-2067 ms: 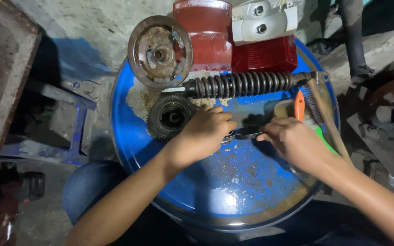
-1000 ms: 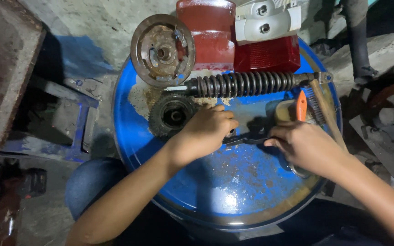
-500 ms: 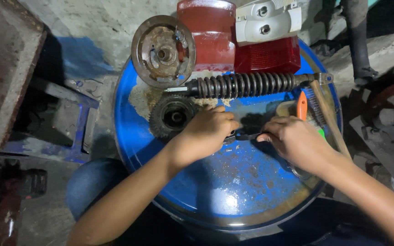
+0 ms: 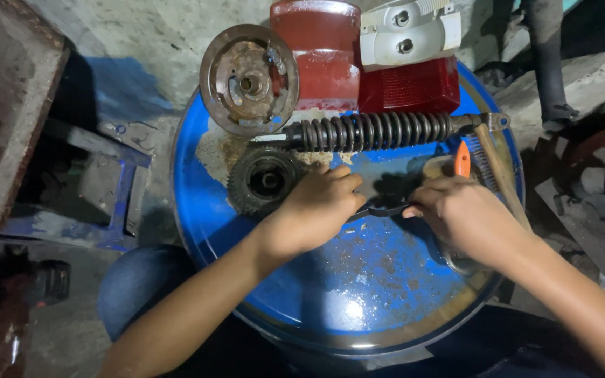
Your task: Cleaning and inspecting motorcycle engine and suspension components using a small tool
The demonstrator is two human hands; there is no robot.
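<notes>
Both my hands rest on the lid of a blue drum point(image 4: 358, 294). My left hand point(image 4: 320, 206) is closed over one end of a small dark metal part point(image 4: 381, 208), and my right hand point(image 4: 460, 213) grips its other end. What the part is stays mostly hidden under my fingers. Just beyond my hands lies a rusty coil-spring shock absorber point(image 4: 372, 131). A dark toothed round part point(image 4: 266, 180) sits beside my left hand.
A rusty brake drum plate point(image 4: 248, 78), a red tail-light housing point(image 4: 320, 52) and a grey and red lamp unit point(image 4: 407, 59) stand at the drum's far edge. An orange-handled tool point(image 4: 462, 159) and a wooden-handled brush point(image 4: 498, 171) lie at the right. A blue metal frame point(image 4: 106, 182) is on the floor to the left.
My hands stay together on the small dark part and shift only slightly. The view has moved a little.
</notes>
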